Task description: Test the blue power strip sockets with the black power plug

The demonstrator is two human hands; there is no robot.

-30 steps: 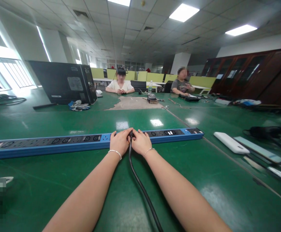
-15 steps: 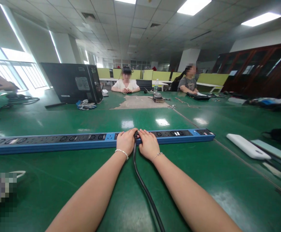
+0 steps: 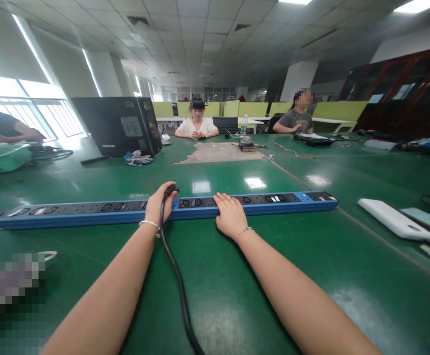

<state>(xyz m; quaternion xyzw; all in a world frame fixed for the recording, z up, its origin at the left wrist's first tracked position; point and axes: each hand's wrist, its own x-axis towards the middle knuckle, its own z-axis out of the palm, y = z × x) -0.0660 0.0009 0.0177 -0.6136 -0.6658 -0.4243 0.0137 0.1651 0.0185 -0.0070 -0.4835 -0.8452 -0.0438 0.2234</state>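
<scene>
A long blue power strip (image 3: pixel 200 213) with rows of black sockets lies across the green table. My left hand (image 3: pixel 160 204) is closed on a black plug (image 3: pixel 171 189), held just above the strip left of its middle. From the plug a thick black cable (image 3: pixel 178 276) runs down toward me. My right hand (image 3: pixel 230 214) wraps over the strip right of its middle, fingers on its top face and the palm at its near side.
A white power bank (image 3: pixel 394 219) lies to the right. Farther back are a black computer case (image 3: pixel 119 128), gloves (image 3: pixel 138 158), a green basket (image 3: pixel 4 159) and a water bottle (image 3: pixel 244 125). Several people sit around the table.
My left hand has moved left and slightly up with the plug, away from my right hand, and the cable followed. My right hand stays on the strip. The view has shifted slightly.
</scene>
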